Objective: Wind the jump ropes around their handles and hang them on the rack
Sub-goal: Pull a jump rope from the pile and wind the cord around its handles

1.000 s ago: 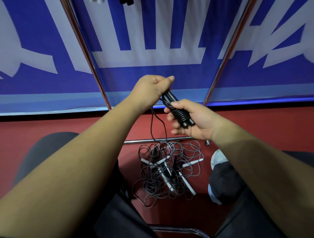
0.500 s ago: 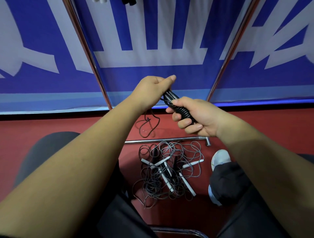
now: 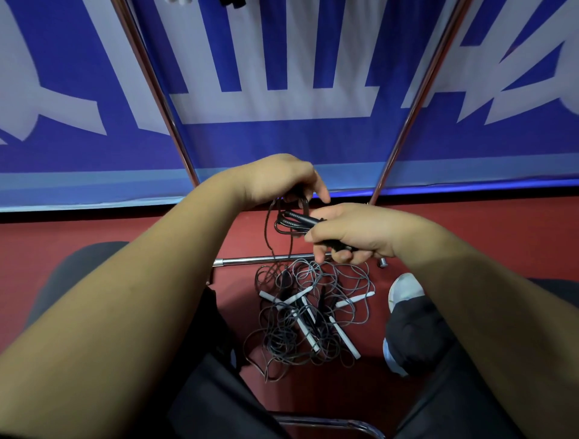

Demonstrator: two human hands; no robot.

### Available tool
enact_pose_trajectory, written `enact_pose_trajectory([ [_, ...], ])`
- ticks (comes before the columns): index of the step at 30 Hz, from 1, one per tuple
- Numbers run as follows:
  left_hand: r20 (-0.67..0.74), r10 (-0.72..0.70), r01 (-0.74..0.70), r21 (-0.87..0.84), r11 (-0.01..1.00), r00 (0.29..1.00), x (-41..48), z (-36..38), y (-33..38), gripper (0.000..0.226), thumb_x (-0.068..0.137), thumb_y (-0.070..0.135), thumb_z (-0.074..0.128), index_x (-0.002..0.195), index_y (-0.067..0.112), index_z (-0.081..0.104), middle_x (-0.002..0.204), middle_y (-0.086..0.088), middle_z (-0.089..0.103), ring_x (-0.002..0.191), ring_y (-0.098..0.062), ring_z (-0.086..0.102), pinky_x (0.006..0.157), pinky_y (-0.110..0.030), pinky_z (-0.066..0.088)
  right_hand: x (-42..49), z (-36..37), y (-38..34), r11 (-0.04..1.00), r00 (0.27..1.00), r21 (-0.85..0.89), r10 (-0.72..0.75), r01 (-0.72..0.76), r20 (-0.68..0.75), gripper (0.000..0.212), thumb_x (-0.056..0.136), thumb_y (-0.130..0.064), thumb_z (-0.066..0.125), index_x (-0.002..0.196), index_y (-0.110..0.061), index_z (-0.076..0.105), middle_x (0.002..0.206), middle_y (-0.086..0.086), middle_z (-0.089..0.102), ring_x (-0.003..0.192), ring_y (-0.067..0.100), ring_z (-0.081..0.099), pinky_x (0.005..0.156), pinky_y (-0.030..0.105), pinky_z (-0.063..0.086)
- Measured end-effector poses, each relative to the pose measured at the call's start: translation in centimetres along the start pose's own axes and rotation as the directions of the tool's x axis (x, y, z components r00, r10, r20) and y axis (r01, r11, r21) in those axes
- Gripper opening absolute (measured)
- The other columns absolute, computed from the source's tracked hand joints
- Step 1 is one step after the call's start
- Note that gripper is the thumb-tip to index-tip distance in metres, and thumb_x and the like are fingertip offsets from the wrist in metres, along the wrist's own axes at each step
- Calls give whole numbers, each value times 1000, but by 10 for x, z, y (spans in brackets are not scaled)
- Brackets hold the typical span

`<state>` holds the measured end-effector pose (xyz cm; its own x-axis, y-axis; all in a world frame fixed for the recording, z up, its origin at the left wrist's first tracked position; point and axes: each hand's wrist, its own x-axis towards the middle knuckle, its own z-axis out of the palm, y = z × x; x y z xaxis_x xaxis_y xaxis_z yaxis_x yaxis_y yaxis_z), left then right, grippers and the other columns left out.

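Winding looks barely begun on the rope I have in hand. My right hand [image 3: 354, 232] is curled round the black handles [image 3: 297, 219], both clasped together and lying roughly level, cord ends pointing left. My left hand [image 3: 275, 181] sits just above and to the left of them, fingers bent down and pinching the black cord [image 3: 266, 232], which loops near the handle ends and then drops slack toward the red floor [image 3: 501, 238]. I see few turns on the handles, so I judge most of this cord is yet to be wrapped.

Below, a tangled pile of ropes [image 3: 313, 313], some with white handles, lies on the floor just in front of the rack [image 3: 152, 78], beside its chrome base bar [image 3: 244, 260]. None of those looks wound. At the top edge a dark shape [image 3: 232, 2] hangs, possibly a rope already on the rack, though it is cropped too hard for me to say.

My reading: one rope part-wound in my hands, several untouched on the floor, and the hanging step for this rope not yet reached.
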<state>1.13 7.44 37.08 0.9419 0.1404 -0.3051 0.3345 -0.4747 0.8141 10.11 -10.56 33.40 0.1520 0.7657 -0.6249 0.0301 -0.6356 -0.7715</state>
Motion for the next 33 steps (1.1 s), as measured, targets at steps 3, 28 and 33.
enact_pose_trajectory([
  [3,1,55,-54,134,989,998,-1,-3,-2,30,99,14,56,106,30,80,100,1,78,91,-20,70,91,-35,55,5,-5,3,997,993,-66,39,-47,-109,18,102,-21,65,114,-9,59,83,8,72,50,12,44,41,18,23],
  [28,-39,-64,44,-390,920,997,3,7,-16,39,113,36,47,107,4,69,88,-11,75,82,-24,72,87,-34,57,17,-18,-5,830,839,490,49,268,-541,56,98,-70,59,108,-15,65,72,2,62,48,14,46,41,23,25],
  [33,-56,-55,27,-416,909,997,5,0,-20,34,113,32,49,110,9,74,87,-4,73,65,-15,49,66,-30,50,10,-22,-9,858,826,438,29,269,-563,52,97,-66,64,108,-16,67,74,2,63,50,16,46,43,25,34],
])
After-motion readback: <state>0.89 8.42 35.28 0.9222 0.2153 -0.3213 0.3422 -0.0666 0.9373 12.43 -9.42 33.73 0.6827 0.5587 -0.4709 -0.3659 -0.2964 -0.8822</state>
